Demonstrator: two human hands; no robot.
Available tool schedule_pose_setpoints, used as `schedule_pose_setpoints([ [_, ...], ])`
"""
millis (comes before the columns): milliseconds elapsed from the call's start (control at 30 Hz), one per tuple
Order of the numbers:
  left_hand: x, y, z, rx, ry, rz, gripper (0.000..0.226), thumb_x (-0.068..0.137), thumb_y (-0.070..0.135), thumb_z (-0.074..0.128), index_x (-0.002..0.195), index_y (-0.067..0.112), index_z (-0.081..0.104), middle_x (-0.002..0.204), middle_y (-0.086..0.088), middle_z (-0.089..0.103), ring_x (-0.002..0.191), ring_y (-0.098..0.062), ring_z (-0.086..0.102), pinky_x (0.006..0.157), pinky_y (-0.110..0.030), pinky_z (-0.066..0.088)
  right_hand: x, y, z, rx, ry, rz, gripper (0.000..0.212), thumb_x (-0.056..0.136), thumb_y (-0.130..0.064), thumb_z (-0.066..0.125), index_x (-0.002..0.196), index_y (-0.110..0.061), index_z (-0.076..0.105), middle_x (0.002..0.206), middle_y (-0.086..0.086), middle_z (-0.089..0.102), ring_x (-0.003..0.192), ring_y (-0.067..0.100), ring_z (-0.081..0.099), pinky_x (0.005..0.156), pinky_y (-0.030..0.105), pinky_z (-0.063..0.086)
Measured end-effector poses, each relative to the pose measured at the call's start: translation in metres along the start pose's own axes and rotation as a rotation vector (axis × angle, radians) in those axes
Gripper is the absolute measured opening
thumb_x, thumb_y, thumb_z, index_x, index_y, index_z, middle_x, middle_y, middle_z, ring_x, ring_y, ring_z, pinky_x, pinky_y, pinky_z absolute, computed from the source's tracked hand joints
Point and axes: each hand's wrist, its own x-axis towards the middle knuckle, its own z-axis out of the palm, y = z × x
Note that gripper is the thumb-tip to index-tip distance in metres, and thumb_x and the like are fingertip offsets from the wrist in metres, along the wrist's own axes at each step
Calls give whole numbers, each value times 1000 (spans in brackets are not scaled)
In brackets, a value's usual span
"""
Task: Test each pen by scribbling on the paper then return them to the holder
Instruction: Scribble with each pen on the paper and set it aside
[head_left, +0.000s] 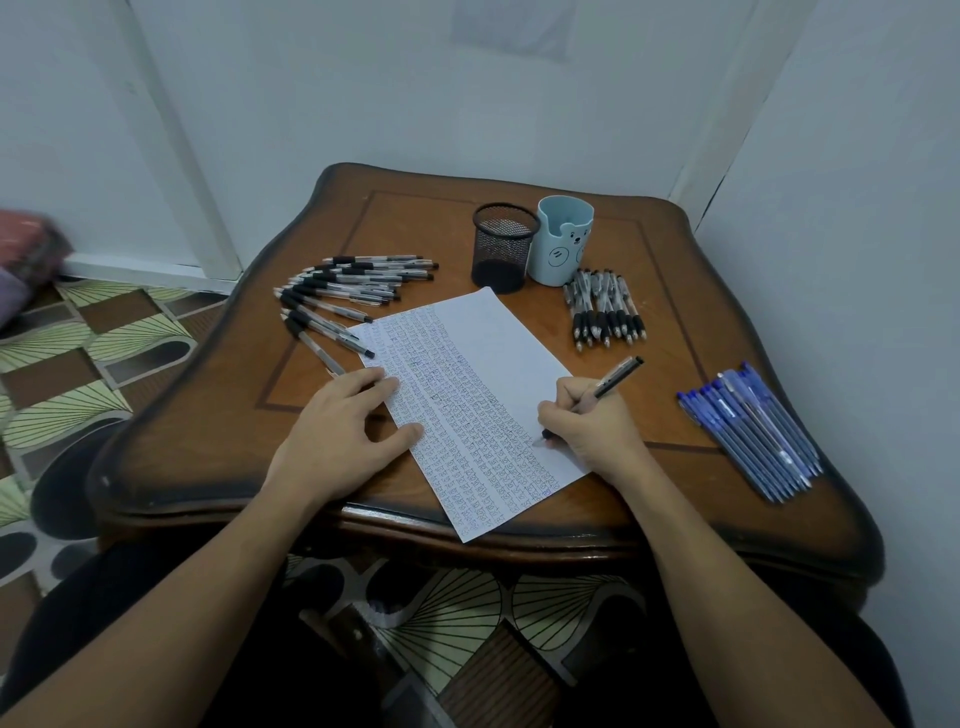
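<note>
R grip (587, 415) pinches pen (616, 374), tip on scribbled paper (483, 353).

The paper (467, 374) is lying in the middle of the surface (415, 228), right in front of me. My left hand (343, 431) is resting on its left edge. My right hand (592, 421) is sitting on its right edge, and my fingers (558, 410) are holding a pen (615, 376) with its tip on the paper. Behind the paper, the left holder (503, 249) and the right holder (563, 244) are standing side by side. A pile of pens (343, 291) is lying left of the paper. A bunch of pens (605, 306) is lying just in front of the right holder. A row of pens (753, 431) is lying at the far right.
</note>
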Motion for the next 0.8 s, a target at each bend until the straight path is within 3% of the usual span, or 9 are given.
schedule_pose_setpoints([
  [600,-1,4,-2,-9,10,-1,84,75,72,44,143,22,48,150,6,39,138,-11,28,114,-31,20,1,1,-1,5,23,-21,52,83,10,62,51,-18,31,52,-4,29,49,11,44,49,27,49],
  [800,-1,3,-1,-1,-4,-1,90,73,79,38,142,22,48,150,6,39,138,-11,28,114,-32,20,-1,-1,-1,7,-18,-18,49,82,13,58,53,-15,30,50,-5,28,44,7,36,44,21,38],
])
